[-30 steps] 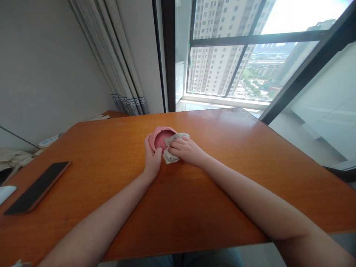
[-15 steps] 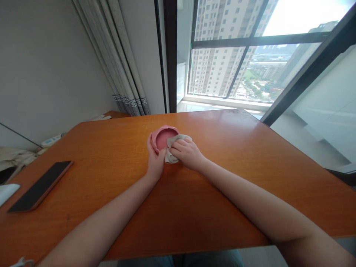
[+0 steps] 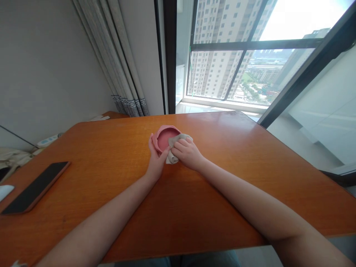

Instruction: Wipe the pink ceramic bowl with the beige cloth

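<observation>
Tilted up with its hollow facing me, a pink bowl with a wavy, angular rim is over the middle of the wooden table. My left hand grips its left and lower side, thumb along the near rim. A pale grey cloth is bunched under the fingers of my right hand, which is closed on it and presses it against the bowl's right rim. The cloth and fingers hide that part of the rim.
At the left of the table lies a flat black slab with a brown edge, with a white object beside it. A white power strip is past the left edge. Behind stand a curtain and a large window.
The bowl has turned and shifted very slightly to the right, with both hands and the cloth moving along with it. The view itself has shifted a little.
</observation>
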A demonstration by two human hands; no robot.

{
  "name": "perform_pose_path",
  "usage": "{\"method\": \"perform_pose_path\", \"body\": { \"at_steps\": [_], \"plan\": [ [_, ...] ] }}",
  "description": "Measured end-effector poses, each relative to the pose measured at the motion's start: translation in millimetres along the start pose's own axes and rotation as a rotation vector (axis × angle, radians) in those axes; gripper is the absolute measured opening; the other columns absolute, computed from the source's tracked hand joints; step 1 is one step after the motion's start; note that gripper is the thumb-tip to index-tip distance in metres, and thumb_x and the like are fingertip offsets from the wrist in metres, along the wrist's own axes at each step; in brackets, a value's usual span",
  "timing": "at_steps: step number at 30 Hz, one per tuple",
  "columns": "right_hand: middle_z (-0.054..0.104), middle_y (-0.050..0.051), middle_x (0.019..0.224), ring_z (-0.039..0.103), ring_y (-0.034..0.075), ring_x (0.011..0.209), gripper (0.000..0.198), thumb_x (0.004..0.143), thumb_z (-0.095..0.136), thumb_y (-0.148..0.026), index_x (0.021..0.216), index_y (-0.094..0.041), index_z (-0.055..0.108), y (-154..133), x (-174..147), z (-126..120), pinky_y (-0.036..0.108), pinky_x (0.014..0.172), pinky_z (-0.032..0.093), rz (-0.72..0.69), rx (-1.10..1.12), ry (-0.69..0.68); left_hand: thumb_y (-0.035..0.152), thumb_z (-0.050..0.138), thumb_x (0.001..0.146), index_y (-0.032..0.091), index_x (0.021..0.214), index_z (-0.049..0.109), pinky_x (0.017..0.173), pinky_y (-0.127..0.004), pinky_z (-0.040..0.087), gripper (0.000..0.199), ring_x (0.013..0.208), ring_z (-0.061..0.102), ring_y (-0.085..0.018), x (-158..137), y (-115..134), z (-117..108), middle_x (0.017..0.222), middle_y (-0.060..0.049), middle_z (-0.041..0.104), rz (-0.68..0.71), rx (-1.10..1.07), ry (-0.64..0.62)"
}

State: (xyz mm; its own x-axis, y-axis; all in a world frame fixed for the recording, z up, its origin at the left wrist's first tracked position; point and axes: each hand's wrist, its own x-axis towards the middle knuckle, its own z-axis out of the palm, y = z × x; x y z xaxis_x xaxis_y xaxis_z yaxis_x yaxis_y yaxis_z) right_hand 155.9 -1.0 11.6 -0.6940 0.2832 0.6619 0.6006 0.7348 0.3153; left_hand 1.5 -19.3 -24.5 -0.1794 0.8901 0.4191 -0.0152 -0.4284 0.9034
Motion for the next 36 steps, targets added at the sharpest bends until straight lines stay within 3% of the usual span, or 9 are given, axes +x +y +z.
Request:
{"method": "perform_pose_path", "body": {
  "at_steps": [5, 9, 12, 16, 20, 23, 29, 33, 36],
  "plan": [
    [0.057, 0.003, 0.078, 0.041, 0.016, 0.077, 0.023, 0.094, 0.04, -0.019, 0.08, -0.018, 0.059, 7.3, 1.0, -3.0, 0.032, 0.068, 0.026, -0.073, 0.052, -0.06, 0.024, 0.056, 0.079, 0.024, 0.14, 0.025, 0.113, -0.037, 0.025, 0.069, 0.137, 0.03, -0.021, 3.0, -1.9, -7.2, 0.149, -0.009, 0.028, -0.017, 0.052, 0.022],
    [0.06, 0.004, 0.089, 0.045, 0.016, 0.087, 0.021, 0.095, 0.04, -0.018, 0.086, -0.018, 0.059, 21.9, -2.7, -9.5, 0.032, 0.072, 0.027, -0.11, 0.069, -0.118, 0.026, 0.059, 0.076, 0.025, 0.14, 0.028, 0.109, -0.039, 0.034, 0.071, 0.135, 0.032, -0.024, 7.7, 7.2, -12.3, 0.148, -0.008, 0.031, -0.049, 0.086, -0.046],
    [0.059, 0.003, 0.083, 0.045, 0.016, 0.083, 0.022, 0.094, 0.04, -0.016, 0.081, -0.018, 0.058, 23.3, -5.2, -9.3, 0.032, 0.071, 0.026, -0.117, 0.054, -0.108, 0.033, 0.062, 0.076, 0.026, 0.14, 0.028, 0.105, -0.039, 0.039, 0.072, 0.136, 0.031, -0.026, 4.9, 12.5, -7.2, 0.149, -0.009, 0.029, -0.062, 0.098, -0.045],
    [0.057, 0.003, 0.074, 0.041, 0.017, 0.078, 0.024, 0.094, 0.041, -0.019, 0.078, -0.019, 0.058, 7.4, -4.4, -2.2, 0.033, 0.072, 0.026, -0.024, 0.037, -0.071, 0.035, 0.063, 0.077, 0.025, 0.14, 0.019, 0.105, -0.037, 0.038, 0.078, 0.131, 0.038, -0.023, -2.9, 14.2, 2.7, 0.146, -0.012, 0.033, -0.056, 0.018, 0.013],
    [0.057, 0.003, 0.076, 0.041, 0.017, 0.079, 0.021, 0.094, 0.042, -0.021, 0.08, -0.019, 0.058, -6.5, -1.6, 1.0, 0.033, 0.076, 0.027, 0.054, 0.103, -0.05, 0.029, 0.059, 0.077, 0.021, 0.133, 0.029, 0.108, -0.039, 0.033, 0.063, 0.126, 0.044, -0.022, -2.1, 15.3, -2.0, 0.137, -0.012, 0.042, 0.002, 0.068, 0.023],
    [0.059, 0.003, 0.08, 0.043, 0.017, 0.082, 0.019, 0.093, 0.043, -0.021, 0.081, -0.019, 0.058, 0.2, -1.7, -1.6, 0.032, 0.075, 0.028, -0.021, 0.128, -0.067, 0.023, 0.056, 0.075, 0.02, 0.128, 0.034, 0.109, -0.04, 0.032, 0.058, 0.125, 0.044, -0.023, 3.5, 16.1, -9.7, 0.134, -0.011, 0.043, 0.034, 0.152, 0.012],
    [0.06, 0.003, 0.084, 0.043, 0.016, 0.082, 0.021, 0.095, 0.041, -0.018, 0.082, -0.019, 0.058, 25.0, -9.4, -3.5, 0.032, 0.071, 0.027, -0.113, 0.028, -0.127, 0.025, 0.064, 0.071, 0.02, 0.134, 0.029, 0.111, -0.041, 0.027, 0.072, 0.132, 0.036, -0.026, 4.5, 12.5, -9.5, 0.141, -0.013, 0.036, 0.082, 0.203, -0.098],
    [0.058, 0.003, 0.077, 0.041, 0.017, 0.077, 0.023, 0.094, 0.041, -0.019, 0.079, -0.019, 0.058, 9.9, -7.3, 2.5, 0.033, 0.069, 0.027, -0.064, 0.002, -0.075, 0.031, 0.066, 0.073, 0.022, 0.14, 0.022, 0.112, -0.038, 0.026, 0.08, 0.135, 0.032, -0.023, 0.3, 6.9, -5.0, 0.147, -0.012, 0.028, 0.001, 0.127, -0.023],
    [0.057, 0.003, 0.077, 0.041, 0.017, 0.077, 0.02, 0.093, 0.043, -0.02, 0.081, -0.019, 0.059, -8.6, -1.0, 5.4, 0.033, 0.07, 0.028, 0.048, 0.021, -0.046, 0.028, 0.062, 0.076, 0.022, 0.139, 0.026, 0.111, -0.035, 0.028, 0.073, 0.133, 0.036, -0.022, 1.5, 4.1, -6.3, 0.145, -0.01, 0.034, -0.012, 0.097, 0.024]
  ]
}}
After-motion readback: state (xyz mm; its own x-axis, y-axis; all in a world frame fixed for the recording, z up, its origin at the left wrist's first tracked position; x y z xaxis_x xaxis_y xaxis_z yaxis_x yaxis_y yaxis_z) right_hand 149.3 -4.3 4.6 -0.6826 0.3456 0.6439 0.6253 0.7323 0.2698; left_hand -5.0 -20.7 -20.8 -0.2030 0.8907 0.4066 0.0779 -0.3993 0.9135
